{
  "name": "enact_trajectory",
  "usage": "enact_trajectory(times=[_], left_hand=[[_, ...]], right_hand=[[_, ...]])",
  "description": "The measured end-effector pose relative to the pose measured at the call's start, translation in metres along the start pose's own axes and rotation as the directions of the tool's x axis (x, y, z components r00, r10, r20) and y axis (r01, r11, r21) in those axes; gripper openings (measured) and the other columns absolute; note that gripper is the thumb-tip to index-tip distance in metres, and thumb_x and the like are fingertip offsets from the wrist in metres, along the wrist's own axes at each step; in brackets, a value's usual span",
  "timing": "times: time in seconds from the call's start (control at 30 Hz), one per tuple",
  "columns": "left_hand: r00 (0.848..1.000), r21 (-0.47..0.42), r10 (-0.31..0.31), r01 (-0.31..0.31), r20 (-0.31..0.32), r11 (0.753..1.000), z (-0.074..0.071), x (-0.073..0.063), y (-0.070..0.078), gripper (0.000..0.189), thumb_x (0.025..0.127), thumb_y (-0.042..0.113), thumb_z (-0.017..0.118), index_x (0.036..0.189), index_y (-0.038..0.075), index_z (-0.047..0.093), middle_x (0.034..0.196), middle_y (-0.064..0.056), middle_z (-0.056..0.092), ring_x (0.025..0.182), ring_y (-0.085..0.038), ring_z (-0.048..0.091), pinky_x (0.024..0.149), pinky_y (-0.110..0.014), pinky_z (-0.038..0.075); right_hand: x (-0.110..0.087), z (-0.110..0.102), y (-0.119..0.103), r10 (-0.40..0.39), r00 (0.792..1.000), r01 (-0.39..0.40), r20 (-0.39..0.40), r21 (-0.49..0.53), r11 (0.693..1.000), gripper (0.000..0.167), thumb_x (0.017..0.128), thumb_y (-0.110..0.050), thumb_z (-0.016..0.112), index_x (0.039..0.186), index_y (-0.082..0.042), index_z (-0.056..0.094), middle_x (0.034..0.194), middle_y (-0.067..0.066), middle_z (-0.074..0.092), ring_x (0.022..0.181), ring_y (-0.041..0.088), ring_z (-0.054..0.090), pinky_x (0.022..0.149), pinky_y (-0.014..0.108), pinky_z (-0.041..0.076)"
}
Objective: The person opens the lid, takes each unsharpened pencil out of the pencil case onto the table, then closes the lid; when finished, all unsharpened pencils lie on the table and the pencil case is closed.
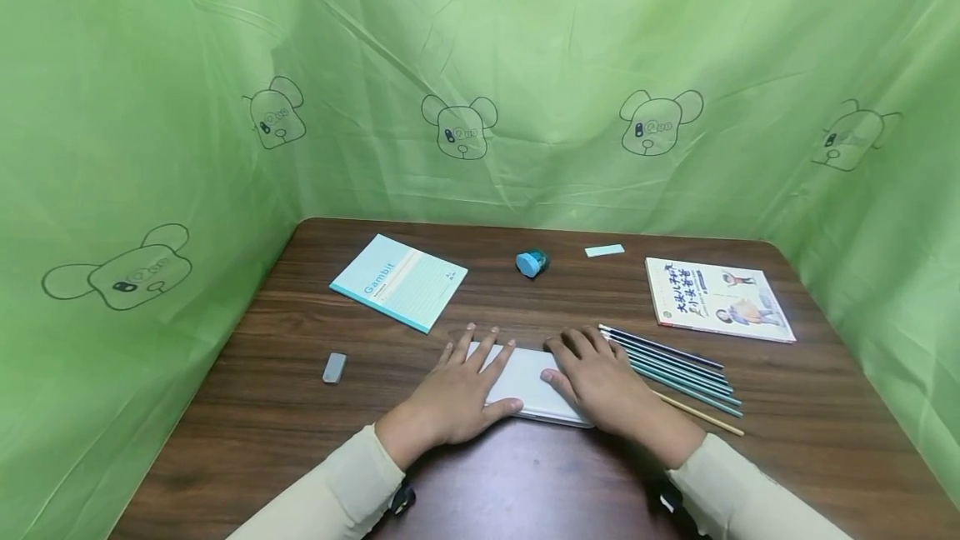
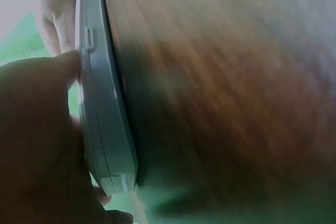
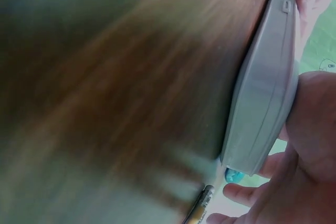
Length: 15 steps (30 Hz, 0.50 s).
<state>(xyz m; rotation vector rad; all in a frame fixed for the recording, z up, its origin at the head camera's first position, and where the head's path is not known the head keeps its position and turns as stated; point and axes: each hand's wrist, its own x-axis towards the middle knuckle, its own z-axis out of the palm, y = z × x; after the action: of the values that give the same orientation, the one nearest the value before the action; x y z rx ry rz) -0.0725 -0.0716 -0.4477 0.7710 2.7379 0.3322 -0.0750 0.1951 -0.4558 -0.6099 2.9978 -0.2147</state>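
Note:
A closed white plastic case with a small clasp on its near side lies flat on the table. My left hand rests on its left end, fingers spread and straight, thumb along the near edge. On the right end lies my right hand, its fingers loosely bent over the lid and its thumb on top. In the left wrist view the case's grey-looking side runs beside my thumb. The right wrist view shows the same side with my fingers reaching past it.
Right of the case lie several blue and green pencils and a yellowish stick. A comic-style book sits far right. Behind are a light blue notebook, a blue sharpener-like item and a pale strip. A grey eraser lies left.

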Motion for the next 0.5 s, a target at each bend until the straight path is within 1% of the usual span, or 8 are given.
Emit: enact_trajectory(times=[0.07, 0.17, 0.3, 0.4, 0.5], left_hand=[[1.0, 0.001, -0.006, 0.006, -0.004, 1.0, 0.001, -0.001, 0.001, 0.087, 0.111, 0.075, 0.041, 0.18, 0.029, 0.019, 0.189, -0.009, 0.015, 0.175, -0.045, 0.005, 0.138, -0.066, 0.021], [1.0, 0.01, -0.009, 0.009, -0.018, 1.0, 0.002, -0.002, 0.003, 0.086, 0.111, 0.074, 0.042, 0.18, 0.028, 0.021, 0.187, -0.011, 0.022, 0.175, -0.045, 0.01, 0.138, -0.065, 0.023], [0.999, 0.026, -0.006, 0.007, -0.038, 1.0, 0.002, -0.002, 0.004, 0.086, 0.111, 0.073, 0.044, 0.18, 0.026, 0.024, 0.185, -0.013, 0.03, 0.174, -0.045, 0.015, 0.137, -0.064, 0.025], [0.998, 0.027, 0.002, -0.001, -0.064, 1.0, 0.0, -0.002, 0.002, 0.088, 0.11, 0.073, 0.046, 0.18, 0.024, 0.025, 0.185, -0.015, 0.029, 0.173, -0.046, 0.018, 0.137, -0.066, 0.025], [0.994, 0.035, 0.004, 0.0, -0.111, 0.999, -0.006, 0.0, -0.005, 0.09, 0.109, 0.074, 0.047, 0.18, 0.023, 0.023, 0.186, -0.016, 0.023, 0.173, -0.046, 0.017, 0.136, -0.069, 0.023]], right_hand=[[0.0, 0.0, 0.0, 0.001, 1.0, -0.001, -0.01, -0.002, 1.0, 0.063, 0.117, -0.057, 0.045, 0.164, -0.015, 0.056, 0.167, 0.021, 0.053, 0.16, 0.053, 0.042, 0.118, 0.085, 0.037], [-0.001, 0.0, 0.001, -0.002, 0.999, 0.001, -0.033, 0.0, 1.0, 0.062, 0.117, -0.056, 0.048, 0.163, -0.015, 0.057, 0.166, 0.019, 0.055, 0.159, 0.051, 0.044, 0.118, 0.084, 0.039], [-0.002, -0.004, 0.002, -0.02, 0.997, 0.022, -0.074, 0.025, 0.999, 0.06, 0.115, -0.055, 0.054, 0.161, -0.017, 0.059, 0.165, 0.018, 0.057, 0.158, 0.05, 0.046, 0.117, 0.083, 0.04], [-0.001, -0.01, 0.006, -0.04, 0.992, 0.045, -0.123, 0.041, 0.998, 0.058, 0.113, -0.054, 0.057, 0.158, -0.018, 0.062, 0.165, 0.019, 0.057, 0.156, 0.052, 0.048, 0.119, 0.083, 0.039], [0.0, -0.018, 0.014, -0.032, 0.985, 0.039, -0.168, 0.038, 0.999, 0.062, 0.112, -0.057, 0.059, 0.159, -0.016, 0.06, 0.168, 0.021, 0.054, 0.158, 0.054, 0.045, 0.121, 0.082, 0.037]])
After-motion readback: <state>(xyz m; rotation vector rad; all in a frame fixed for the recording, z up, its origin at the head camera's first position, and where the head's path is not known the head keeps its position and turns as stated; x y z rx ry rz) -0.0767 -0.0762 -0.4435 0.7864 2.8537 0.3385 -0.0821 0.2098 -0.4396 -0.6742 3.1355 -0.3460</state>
